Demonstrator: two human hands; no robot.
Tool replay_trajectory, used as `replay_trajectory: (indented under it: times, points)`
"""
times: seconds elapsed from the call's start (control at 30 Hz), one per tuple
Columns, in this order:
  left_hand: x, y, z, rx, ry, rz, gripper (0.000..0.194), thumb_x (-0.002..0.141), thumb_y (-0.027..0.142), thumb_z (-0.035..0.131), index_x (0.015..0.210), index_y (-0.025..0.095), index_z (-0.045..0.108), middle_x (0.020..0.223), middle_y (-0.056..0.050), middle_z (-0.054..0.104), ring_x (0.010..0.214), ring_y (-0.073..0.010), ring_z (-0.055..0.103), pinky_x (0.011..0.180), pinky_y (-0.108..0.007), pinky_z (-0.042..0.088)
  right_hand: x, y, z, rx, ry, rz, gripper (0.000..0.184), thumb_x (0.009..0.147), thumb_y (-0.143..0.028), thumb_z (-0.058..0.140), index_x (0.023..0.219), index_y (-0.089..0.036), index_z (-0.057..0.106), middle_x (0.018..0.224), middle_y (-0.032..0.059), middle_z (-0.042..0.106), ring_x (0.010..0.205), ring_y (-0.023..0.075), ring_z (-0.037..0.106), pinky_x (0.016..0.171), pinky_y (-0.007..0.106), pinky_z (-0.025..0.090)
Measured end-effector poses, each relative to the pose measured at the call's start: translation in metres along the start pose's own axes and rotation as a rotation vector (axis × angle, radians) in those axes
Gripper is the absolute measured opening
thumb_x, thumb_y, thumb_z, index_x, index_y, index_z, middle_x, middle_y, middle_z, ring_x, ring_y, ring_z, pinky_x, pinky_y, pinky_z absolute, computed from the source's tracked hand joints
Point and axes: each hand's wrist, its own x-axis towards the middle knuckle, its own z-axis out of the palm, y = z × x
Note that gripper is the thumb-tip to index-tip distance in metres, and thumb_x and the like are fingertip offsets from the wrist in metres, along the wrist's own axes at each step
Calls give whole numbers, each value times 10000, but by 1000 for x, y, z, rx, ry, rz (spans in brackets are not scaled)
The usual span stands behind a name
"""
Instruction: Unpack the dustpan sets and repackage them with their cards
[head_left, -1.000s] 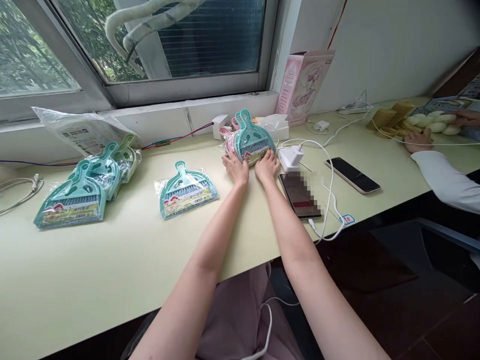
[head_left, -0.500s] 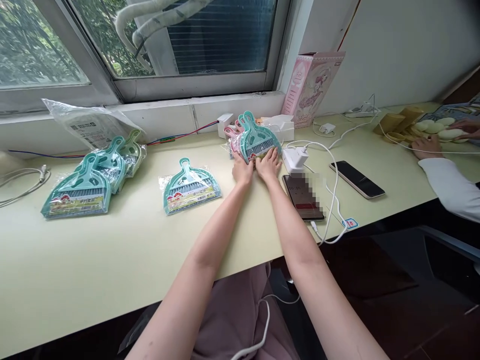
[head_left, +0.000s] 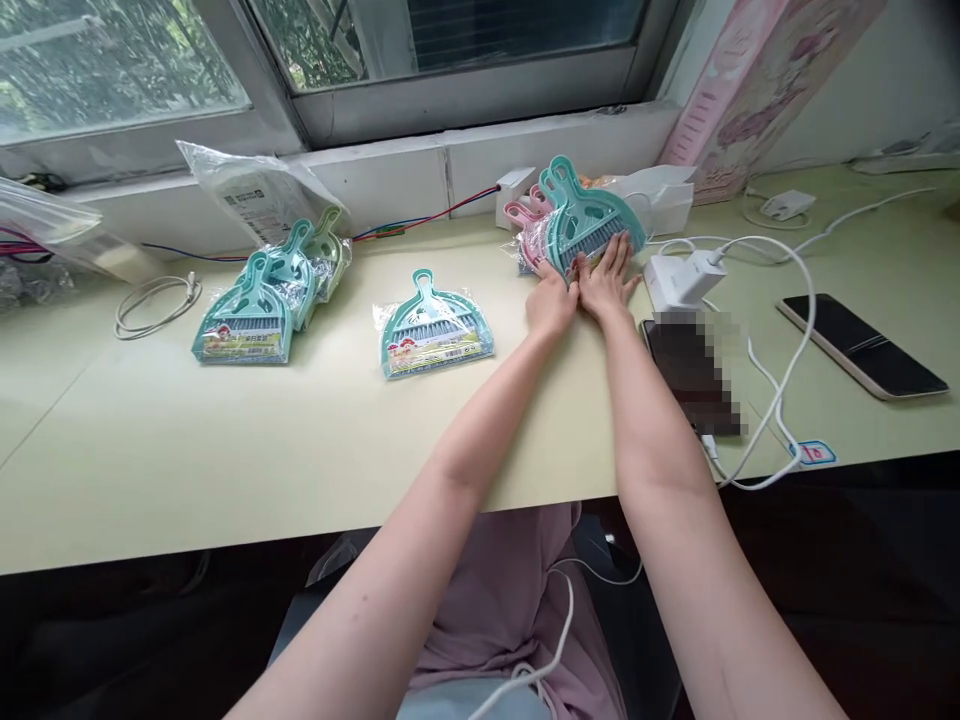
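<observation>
Toward the back of the table, a green dustpan and brush set [head_left: 598, 222] in clear wrap leans on a pink dustpan set [head_left: 534, 240]. A second green handle shows just behind it. At its lower left edge, my left hand [head_left: 551, 303] is closed, fingers curled against the wrap. My right hand [head_left: 606, 280] lies with fingers spread over the lower front, partly hiding its printed label. Left of my arms, another wrapped green dustpan set [head_left: 436, 330] lies alone. Several more, with a green dustpan set [head_left: 244, 325] in front, overlap further left.
A plastic bag [head_left: 259, 195] stands by the sill, near a coiled cable [head_left: 154, 310]. Right of my hands are a white charger [head_left: 682, 280] with looping cables, a partly blurred phone [head_left: 686, 370] and another phone [head_left: 862, 345]. A pink box [head_left: 739, 100] stands behind.
The view has swung left and down, so things sit further right, and the other person's hands have left it. My right fingers now spread further up the front dustpan set.
</observation>
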Motion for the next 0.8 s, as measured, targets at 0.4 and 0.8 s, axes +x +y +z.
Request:
replay_trajectory:
  times: [0.4,0.8]
  points:
    - [-2,1,-7,-347,179,-100,567,1022,515,307,1460,155,298,1312,-208,622,1217,-332,619,1018,-459,449,-20,-17,-23,95,315,-120,739,1014,-576,222,1584,-107,176,1666,207,87,1539,306,116,1178,603,174]
    - [-62,-66,-131,-245,626,131,332,876,166,552,1204,217,531,1366,-149,497,1310,-300,466,1120,-454,354,-136,-115,-10,13,-21,-761,408,997,-324,394,1369,-225,531,1481,145,502,1350,309,447,1116,521,302]
